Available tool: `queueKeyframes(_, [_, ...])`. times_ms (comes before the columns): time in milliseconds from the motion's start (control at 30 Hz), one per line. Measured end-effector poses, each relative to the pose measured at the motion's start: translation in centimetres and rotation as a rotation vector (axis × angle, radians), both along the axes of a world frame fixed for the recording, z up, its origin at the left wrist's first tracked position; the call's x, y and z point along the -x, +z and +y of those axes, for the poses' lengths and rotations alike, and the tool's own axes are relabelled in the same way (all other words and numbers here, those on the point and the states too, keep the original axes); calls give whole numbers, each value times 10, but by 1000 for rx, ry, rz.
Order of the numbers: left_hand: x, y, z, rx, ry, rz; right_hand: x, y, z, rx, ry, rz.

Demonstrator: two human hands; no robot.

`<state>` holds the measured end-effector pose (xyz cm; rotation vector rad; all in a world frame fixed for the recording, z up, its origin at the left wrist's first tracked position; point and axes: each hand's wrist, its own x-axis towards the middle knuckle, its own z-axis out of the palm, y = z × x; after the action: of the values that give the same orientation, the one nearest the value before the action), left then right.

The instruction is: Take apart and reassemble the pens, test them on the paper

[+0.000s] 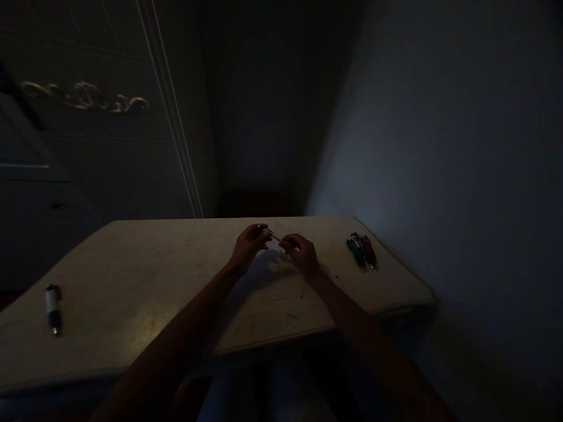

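Observation:
My left hand point(247, 249) and my right hand point(302, 253) are close together above the far middle of the table. Between them is a slim pen point(276, 237) with a pale barrel and a dark end. The fingers of my right hand pinch its pale part. The left fingers are closed around the dark end near the fingertips. In the dim light I cannot make out whether the pen is in one piece. Both hands cover part of it.
The pale table point(176, 281) has several pens point(363, 251) bunched at its right side. A thick white and black pen point(53, 309) lies at the left. Small dark bits are scattered near the front edge. A wall point(440, 146) borders the right, and a cabinet point(97, 164) stands behind left.

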<state>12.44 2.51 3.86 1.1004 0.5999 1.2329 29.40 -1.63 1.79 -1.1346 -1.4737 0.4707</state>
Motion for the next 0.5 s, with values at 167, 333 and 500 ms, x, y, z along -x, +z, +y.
queueKeyframes(167, [1,-3,1,-97,84,138,1,1,-2,-33,9,-75])
queueKeyframes(333, [4,-2,1,-138,46,126,0,0,-3,95,35,-61])
queueKeyframes(500, [2,1,-1,-40,-44,-4,-3,-3,-1,138,20,-28])
